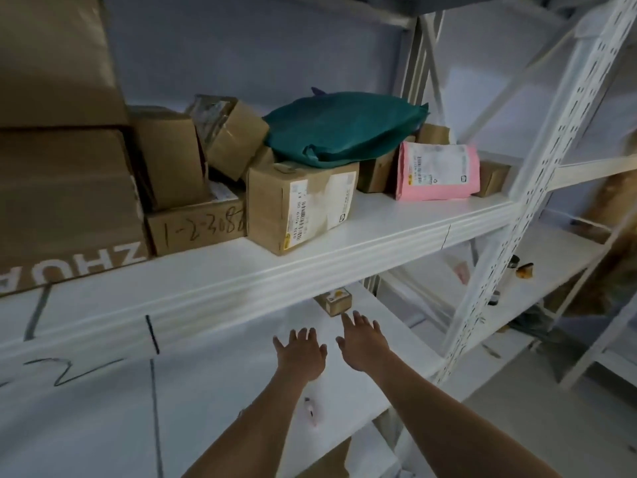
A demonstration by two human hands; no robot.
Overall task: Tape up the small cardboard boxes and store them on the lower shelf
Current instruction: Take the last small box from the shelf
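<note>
A small cardboard box (336,301) sits on the white lower shelf (220,384), partly hidden under the edge of the shelf above. My right hand (362,341) reaches toward it with fingers straight, the fingertips just short of the box. My left hand (301,351) is stretched out beside it, fingers spread, over the shelf and holding nothing.
The upper shelf (241,288) carries several cardboard boxes (296,205), a green bag (344,127) and a pink parcel (437,170). A white perforated upright (510,236) stands at the right. A small pink object (310,410) lies on the lower shelf near my left forearm.
</note>
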